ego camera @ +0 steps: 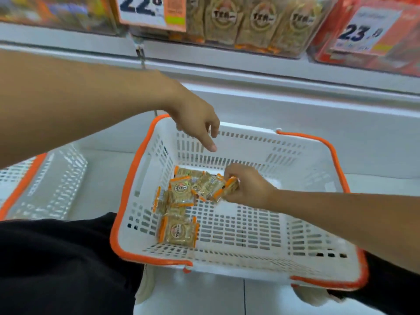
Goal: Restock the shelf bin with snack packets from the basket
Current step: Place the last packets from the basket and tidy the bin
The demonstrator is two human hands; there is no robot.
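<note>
Two hands work over the white basket [238,235]: the left hand [195,119] hangs relaxed and empty above its far rim, the right hand [247,185] pinches snack packets [213,187]. Gather the loose packets [179,230] beside it squarely before lifting toward the shelf bin [250,26] overhead.

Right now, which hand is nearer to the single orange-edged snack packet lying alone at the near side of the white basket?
Right. The right hand grips packets just beyond that snack packet; the left hand hovers higher, over the basket's far rim.
</note>
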